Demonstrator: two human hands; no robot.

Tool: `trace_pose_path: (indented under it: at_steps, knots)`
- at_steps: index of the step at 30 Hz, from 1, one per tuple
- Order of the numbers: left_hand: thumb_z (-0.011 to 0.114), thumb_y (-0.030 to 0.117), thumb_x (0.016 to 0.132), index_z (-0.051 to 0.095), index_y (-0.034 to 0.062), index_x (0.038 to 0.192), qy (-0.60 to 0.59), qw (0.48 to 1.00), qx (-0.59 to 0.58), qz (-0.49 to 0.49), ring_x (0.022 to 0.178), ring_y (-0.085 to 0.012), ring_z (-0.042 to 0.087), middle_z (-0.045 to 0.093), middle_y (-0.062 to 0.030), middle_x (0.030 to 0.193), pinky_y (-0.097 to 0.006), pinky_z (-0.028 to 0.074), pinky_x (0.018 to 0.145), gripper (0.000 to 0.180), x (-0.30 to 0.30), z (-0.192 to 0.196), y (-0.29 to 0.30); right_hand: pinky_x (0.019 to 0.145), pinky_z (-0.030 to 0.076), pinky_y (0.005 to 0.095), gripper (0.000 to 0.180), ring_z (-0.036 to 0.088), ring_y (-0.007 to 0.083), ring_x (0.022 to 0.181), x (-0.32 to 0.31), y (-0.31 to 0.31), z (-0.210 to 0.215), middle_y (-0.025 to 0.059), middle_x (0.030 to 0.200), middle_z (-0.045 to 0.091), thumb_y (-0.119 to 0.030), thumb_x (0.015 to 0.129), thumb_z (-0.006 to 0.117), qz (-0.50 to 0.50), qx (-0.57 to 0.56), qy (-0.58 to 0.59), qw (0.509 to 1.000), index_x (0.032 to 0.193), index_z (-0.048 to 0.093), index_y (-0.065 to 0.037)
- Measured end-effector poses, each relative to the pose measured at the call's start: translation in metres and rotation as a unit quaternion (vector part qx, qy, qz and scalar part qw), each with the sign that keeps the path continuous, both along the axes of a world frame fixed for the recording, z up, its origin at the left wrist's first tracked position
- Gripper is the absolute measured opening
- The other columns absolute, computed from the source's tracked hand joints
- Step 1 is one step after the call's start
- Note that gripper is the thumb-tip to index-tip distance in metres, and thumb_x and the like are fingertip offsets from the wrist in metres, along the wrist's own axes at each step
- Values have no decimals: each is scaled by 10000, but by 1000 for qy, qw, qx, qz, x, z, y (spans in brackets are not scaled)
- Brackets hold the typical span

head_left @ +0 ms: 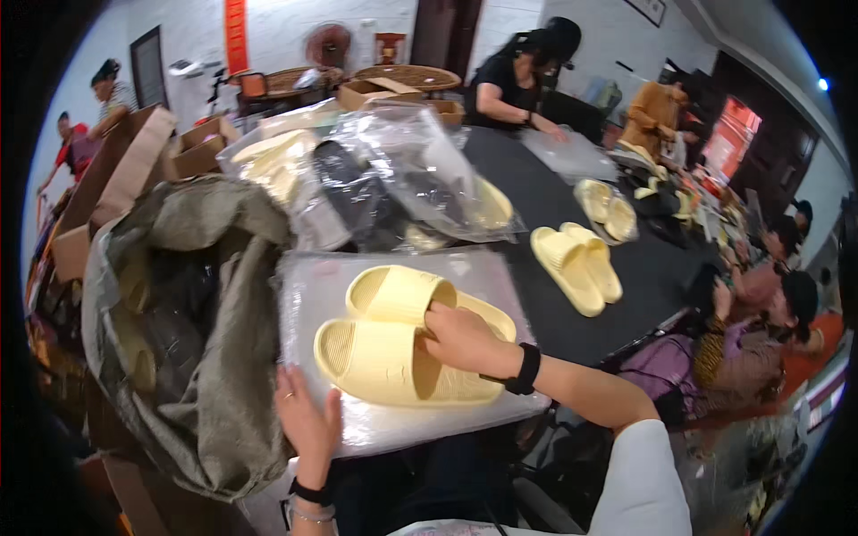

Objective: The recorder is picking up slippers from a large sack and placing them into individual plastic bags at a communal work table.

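A pair of pale yellow slippers lies side by side, toes to the left, over a stack of flat transparent plastic bags. My right hand reaches in from the right and grips the slippers where the two straps meet. Its fingertips are hidden inside the far slipper's opening. At the stack's near left edge, my left hand rests with its fingers stretched out and thumb apart, holding nothing. Just beyond my right hand, a second pair of yellow slippers sits unbagged on the black tabletop.
An open grey-green woven sack stands at the left. Behind the stack lies a pile of bagged slippers, yellow and dark. Another bagged yellow pair is farther right. A co-worker in black handles plastic bags across the table; several people sit at the right.
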State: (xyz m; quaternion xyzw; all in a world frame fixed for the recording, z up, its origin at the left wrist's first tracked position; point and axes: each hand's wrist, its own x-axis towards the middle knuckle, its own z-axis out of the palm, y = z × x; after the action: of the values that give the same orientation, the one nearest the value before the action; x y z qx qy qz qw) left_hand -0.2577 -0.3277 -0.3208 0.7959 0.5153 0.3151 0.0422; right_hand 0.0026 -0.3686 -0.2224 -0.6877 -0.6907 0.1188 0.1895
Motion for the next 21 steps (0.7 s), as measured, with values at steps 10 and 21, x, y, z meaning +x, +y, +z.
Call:
trace_pose_path:
  at_steps: [10,21]
  knots:
    - [643,235,743,552,23,1130,-42,998,21,-42,1125,-401,447,517,-227,1185,-461,348,948,450,-5,5,-2,685,470,434,195,581,342,727,-57,66,-31,152,898,571,-172,754,572,106,55,-65,991,839,587,2]
    - [640,468,739,452,49,1294,55,997,-56,28,1277,-410,294,284,-294,1378,-501,223,1045,721,2,9,-8,669,483,453,247,593,365,719,21,3,-30,161,890,586,-213,757,583,-63,8,-113,992,880,588,1]
